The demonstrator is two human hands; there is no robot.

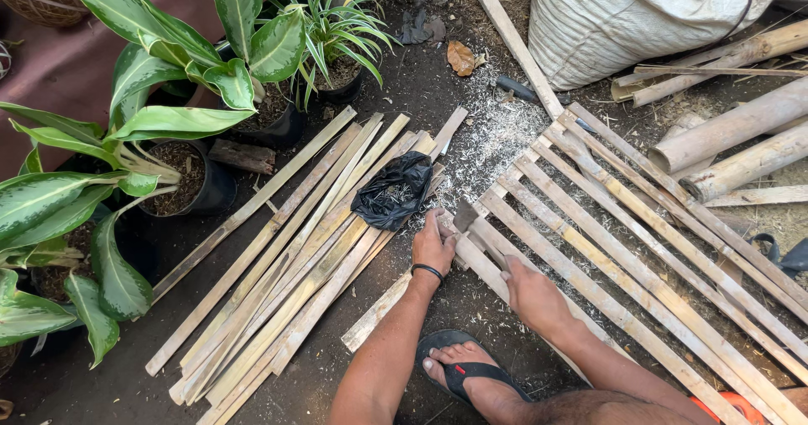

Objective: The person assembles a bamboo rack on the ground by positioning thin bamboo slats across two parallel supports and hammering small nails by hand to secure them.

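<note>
My left hand (pixel 433 244), with a dark band on the wrist, presses curled fingers on the end of a bamboo slat (pixel 484 265) at the near corner of a bamboo lattice (pixel 640 248). My right hand (pixel 532 294) grips the handle of a tool whose grey metal head (pixel 465 215) sits just above my left fingers. A black plastic bag (pixel 394 191) lies open beside them, with small thin pieces inside. Whether my left fingers pinch anything small is hidden.
Loose bamboo slats (pixel 286 265) lie piled to the left. Potted leafy plants (pixel 168 122) line the left edge. A white sack (pixel 640 13) and thick bamboo poles (pixel 732 130) lie at the upper right. Shavings (pixel 497 130) cover the ground. My sandalled foot (pixel 463 370) is below.
</note>
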